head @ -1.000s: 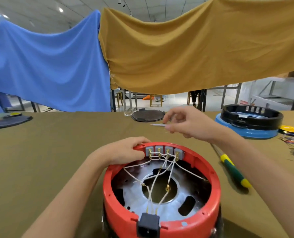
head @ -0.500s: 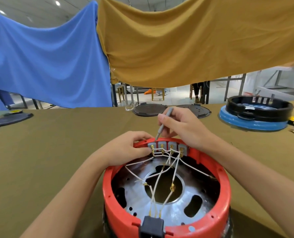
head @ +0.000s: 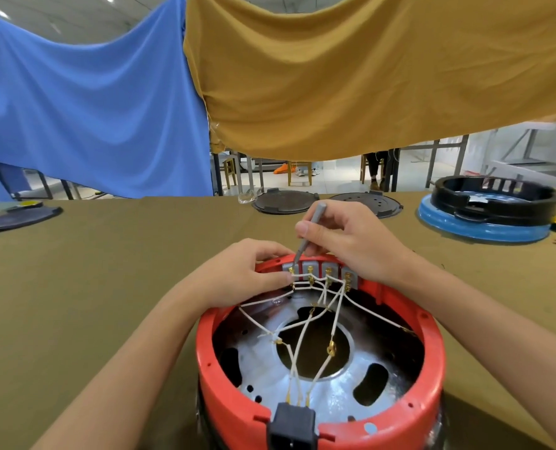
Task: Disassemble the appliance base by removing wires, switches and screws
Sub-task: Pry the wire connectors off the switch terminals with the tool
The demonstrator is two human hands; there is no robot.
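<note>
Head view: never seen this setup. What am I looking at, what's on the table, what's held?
There is no robot here. A person wears a wide-angle camera on the head, so this one view looks forward and down over both bare hands.

In front sits a red appliance base, open side up, on a table under an olive cloth. Inside it, white wires run from a row of grey switches at the far rim to a black socket at the near rim.

The right hand pinches a thin grey tool with its tip down at the leftmost switch. The left hand grips the rim beside the switches, thumb against the wires.

Further back lie two dark round plates and a black ring on a blue base. Blue and mustard cloths hang behind.
</note>
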